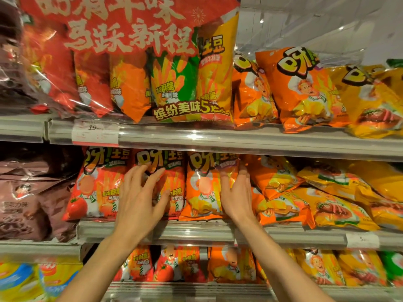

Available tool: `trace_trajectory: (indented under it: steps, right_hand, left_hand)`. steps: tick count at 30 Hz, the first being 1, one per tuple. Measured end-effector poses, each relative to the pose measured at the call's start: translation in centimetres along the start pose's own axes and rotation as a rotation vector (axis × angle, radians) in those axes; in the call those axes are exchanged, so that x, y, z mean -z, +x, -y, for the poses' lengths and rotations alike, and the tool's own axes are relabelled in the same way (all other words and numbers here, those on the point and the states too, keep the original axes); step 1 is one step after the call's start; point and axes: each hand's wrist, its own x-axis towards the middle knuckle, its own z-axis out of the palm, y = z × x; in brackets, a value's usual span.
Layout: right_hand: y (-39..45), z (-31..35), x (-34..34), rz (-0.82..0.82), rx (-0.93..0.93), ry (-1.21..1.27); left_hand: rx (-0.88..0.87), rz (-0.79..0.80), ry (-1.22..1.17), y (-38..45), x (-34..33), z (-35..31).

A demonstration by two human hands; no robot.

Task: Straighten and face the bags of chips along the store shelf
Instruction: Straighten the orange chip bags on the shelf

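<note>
On the middle shelf [196, 233] stand upright chip bags. My left hand [141, 197] lies with spread fingers on the front of a red tomato bag [172, 171], next to another red bag [96, 184] on its left. My right hand [236, 192] lies along the right edge of an upright orange bag [202, 188], fingers straight and pointing up, wedged between it and the tilted bags to the right. Orange and yellow bags [305, 199] on the right lie slumped and overlapping.
The top shelf carries a large clear multipack [152, 83] and leaning orange bags [301, 88]. Brown bags [28, 192] fill the left bay. A lower shelf holds more red, orange and yellow bags [229, 264]. Price tags [94, 132] sit on the shelf rails.
</note>
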Motion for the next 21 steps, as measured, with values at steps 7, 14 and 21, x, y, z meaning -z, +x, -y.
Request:
trace_trajectory:
  steps: [7, 14, 21]
  right_hand:
    - [-3.3, -1.3, 0.2, 0.025, 0.245, -0.266]
    - [-5.0, -1.8, -2.5, 0.119, 0.223, -0.396]
    - [-5.2, -0.7, 0.1, 0.201, 0.207, -0.184]
  left_hand:
    - [-0.030, 0.095, 0.086, -0.8, -1.8, 1.5]
    - [-0.016, 0.097, 0.088, -0.9, -2.2, 1.9]
    - [-0.012, 0.031, -0.103, -1.2, -1.4, 2.0]
